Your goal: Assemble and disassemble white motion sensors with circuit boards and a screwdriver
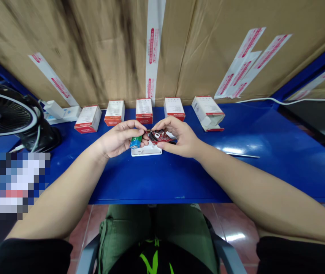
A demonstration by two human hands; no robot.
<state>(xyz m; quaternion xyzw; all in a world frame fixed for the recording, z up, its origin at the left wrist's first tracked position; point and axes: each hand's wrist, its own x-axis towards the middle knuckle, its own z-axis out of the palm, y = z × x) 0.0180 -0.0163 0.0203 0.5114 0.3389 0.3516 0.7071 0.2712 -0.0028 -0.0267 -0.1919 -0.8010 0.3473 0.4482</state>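
My left hand [119,139] grips a small blue-green cylindrical battery [136,142] between thumb and fingers. My right hand [181,137] pinches a red circuit board [160,136] with a round silver part on it. The battery's end sits right beside the board's edge, and the fingers hide part of both. Just beneath them, a white plastic casing [146,150] lies on the blue table [162,182], partly covered by my hands.
Several white-and-red boxes [144,111] stand in a row along the back, one lying open at right [208,113]. A black fan [5,112] and white power strip [62,114] sit at left. A thin metal rod [242,155] lies right. Cardboard forms the back wall.
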